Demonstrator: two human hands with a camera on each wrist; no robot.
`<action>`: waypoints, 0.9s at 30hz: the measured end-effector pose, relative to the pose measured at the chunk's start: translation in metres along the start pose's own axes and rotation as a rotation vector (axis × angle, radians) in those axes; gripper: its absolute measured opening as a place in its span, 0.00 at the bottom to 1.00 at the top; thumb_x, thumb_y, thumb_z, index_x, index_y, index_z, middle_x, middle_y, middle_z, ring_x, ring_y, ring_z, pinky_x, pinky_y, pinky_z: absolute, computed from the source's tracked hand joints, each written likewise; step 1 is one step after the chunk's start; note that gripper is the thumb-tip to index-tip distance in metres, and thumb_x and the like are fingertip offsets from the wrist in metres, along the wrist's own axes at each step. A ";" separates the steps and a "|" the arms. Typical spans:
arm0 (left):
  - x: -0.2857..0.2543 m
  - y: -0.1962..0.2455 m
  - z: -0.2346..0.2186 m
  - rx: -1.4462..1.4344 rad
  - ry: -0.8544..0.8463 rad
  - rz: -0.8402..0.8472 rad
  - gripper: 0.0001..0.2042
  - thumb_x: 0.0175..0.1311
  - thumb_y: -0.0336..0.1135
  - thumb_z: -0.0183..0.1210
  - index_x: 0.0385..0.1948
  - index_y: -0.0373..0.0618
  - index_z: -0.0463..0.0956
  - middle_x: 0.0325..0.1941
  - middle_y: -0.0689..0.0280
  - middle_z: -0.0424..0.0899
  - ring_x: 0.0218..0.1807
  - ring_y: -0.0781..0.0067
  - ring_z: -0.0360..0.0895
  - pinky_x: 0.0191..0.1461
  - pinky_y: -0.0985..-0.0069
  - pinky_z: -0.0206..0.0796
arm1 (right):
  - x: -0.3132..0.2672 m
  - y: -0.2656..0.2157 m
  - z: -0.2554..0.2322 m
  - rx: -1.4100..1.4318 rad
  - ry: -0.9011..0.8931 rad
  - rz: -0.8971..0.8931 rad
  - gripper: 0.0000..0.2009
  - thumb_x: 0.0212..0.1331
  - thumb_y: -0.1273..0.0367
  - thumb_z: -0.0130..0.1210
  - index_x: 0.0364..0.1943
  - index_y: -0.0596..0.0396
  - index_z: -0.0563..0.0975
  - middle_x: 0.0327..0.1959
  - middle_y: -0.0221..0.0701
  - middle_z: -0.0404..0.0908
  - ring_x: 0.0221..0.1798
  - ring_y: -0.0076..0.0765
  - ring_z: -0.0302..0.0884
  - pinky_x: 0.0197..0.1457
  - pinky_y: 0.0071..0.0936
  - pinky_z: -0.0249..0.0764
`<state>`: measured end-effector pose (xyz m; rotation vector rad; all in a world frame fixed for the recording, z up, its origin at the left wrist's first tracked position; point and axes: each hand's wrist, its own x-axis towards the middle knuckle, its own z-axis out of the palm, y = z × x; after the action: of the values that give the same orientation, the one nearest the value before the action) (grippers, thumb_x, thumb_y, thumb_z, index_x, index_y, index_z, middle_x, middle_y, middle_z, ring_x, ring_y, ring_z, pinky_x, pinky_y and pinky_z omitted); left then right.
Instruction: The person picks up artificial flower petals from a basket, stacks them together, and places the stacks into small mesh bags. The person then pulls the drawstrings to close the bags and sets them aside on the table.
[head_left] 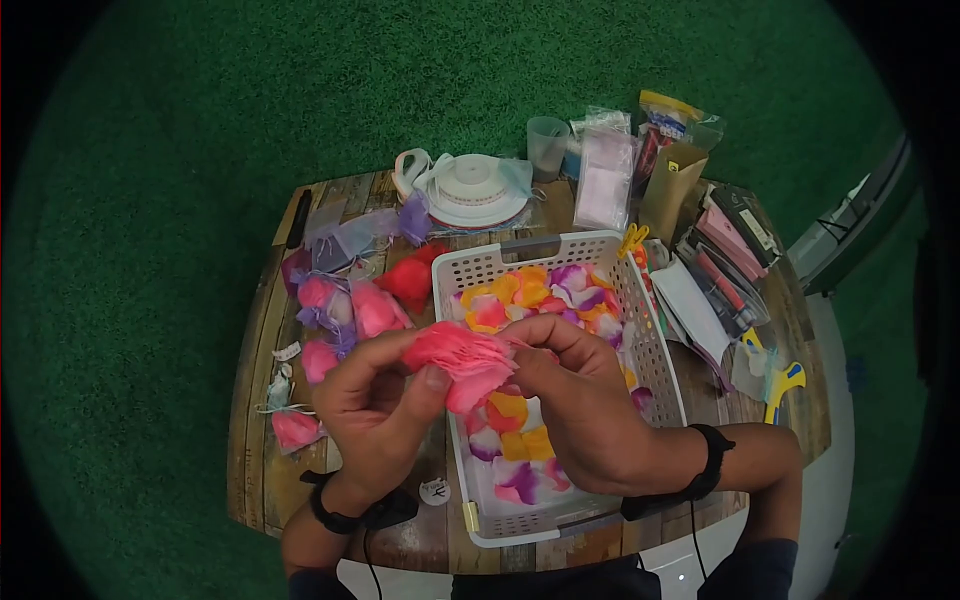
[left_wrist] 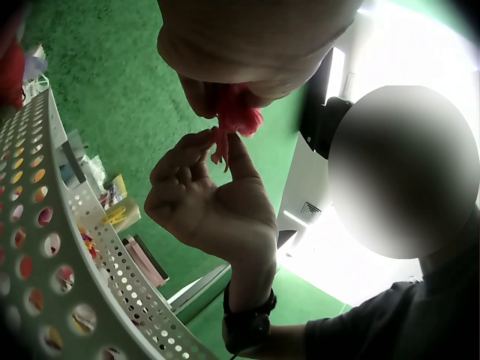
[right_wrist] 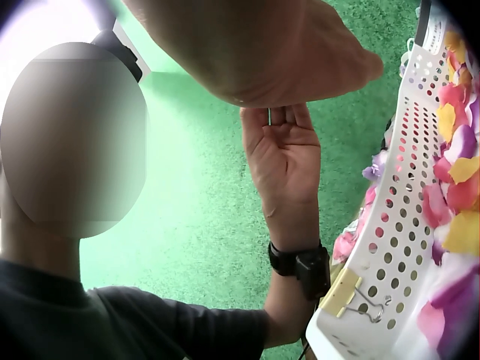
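Observation:
A bunch of pink petals point(head_left: 462, 362) is held above the white basket point(head_left: 660, 355). The left hand point(head_left: 375, 415) pinches its left side between thumb and fingers. At the right edge of the bunch, the right hand point(head_left: 590, 410) pinches petals with thumb and forefinger. Seen from the left wrist, pink petals point(left_wrist: 241, 118) hang between the left hand point(left_wrist: 259, 45) and the right hand point(left_wrist: 214, 195). In the right wrist view the bunch is hidden behind the right hand point(right_wrist: 270, 52), with the left hand point(right_wrist: 289, 165) beyond it.
Loose orange, purple and pink petals point(head_left: 510, 412) lie in the basket. Filled pouches point(head_left: 378, 308) sit to the left, a white ribbon roll point(head_left: 475, 180) behind. A clear cup point(head_left: 547, 148), packets point(head_left: 604, 175) and a yellow-handled tool point(head_left: 785, 388) stand or lie toward the back and right.

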<state>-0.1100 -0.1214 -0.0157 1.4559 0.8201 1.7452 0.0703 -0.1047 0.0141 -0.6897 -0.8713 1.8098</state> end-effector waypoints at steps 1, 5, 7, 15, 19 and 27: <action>-0.001 0.000 0.001 -0.001 -0.004 0.000 0.14 0.62 0.25 0.63 0.48 0.30 0.76 0.42 0.61 0.83 0.43 0.79 0.79 0.47 0.80 0.71 | -0.001 0.000 0.001 0.004 0.011 0.003 0.08 0.64 0.72 0.58 0.45 0.61 0.78 0.36 0.28 0.81 0.38 0.16 0.78 0.43 0.15 0.74; -0.003 0.000 0.005 -0.017 0.017 -0.050 0.14 0.62 0.26 0.63 0.48 0.31 0.76 0.41 0.63 0.84 0.40 0.81 0.79 0.44 0.83 0.72 | -0.002 0.000 -0.004 -0.011 0.017 0.052 0.11 0.64 0.70 0.58 0.48 0.56 0.78 0.43 0.26 0.79 0.45 0.19 0.75 0.50 0.21 0.69; -0.003 0.000 0.006 -0.013 0.010 -0.066 0.14 0.62 0.26 0.63 0.48 0.31 0.76 0.40 0.63 0.84 0.39 0.82 0.79 0.43 0.83 0.72 | -0.002 0.001 0.000 0.034 0.031 0.020 0.10 0.64 0.71 0.58 0.47 0.57 0.78 0.40 0.26 0.80 0.41 0.17 0.75 0.45 0.18 0.70; 0.007 -0.005 0.003 0.029 0.186 -0.097 0.12 0.65 0.28 0.62 0.47 0.33 0.76 0.40 0.64 0.84 0.38 0.83 0.79 0.42 0.85 0.70 | -0.007 -0.007 0.001 0.061 0.114 0.042 0.09 0.65 0.70 0.59 0.46 0.58 0.79 0.38 0.26 0.82 0.35 0.14 0.73 0.36 0.15 0.66; 0.007 -0.006 0.002 0.091 0.228 -0.062 0.12 0.64 0.28 0.62 0.46 0.33 0.76 0.40 0.64 0.84 0.39 0.83 0.78 0.43 0.84 0.70 | -0.027 -0.007 0.015 0.159 0.030 0.222 0.10 0.65 0.69 0.60 0.47 0.57 0.79 0.38 0.26 0.82 0.34 0.14 0.71 0.36 0.16 0.65; -0.005 0.002 0.001 0.418 0.183 0.308 0.12 0.61 0.25 0.63 0.44 0.32 0.76 0.41 0.54 0.85 0.40 0.68 0.82 0.46 0.76 0.73 | -0.014 0.003 0.031 0.288 0.001 0.258 0.08 0.65 0.67 0.59 0.45 0.52 0.76 0.36 0.24 0.79 0.34 0.14 0.69 0.36 0.16 0.63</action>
<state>-0.1083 -0.1264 -0.0165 1.7874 1.1604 2.0449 0.0498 -0.1264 0.0308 -0.6383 -0.5215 2.1115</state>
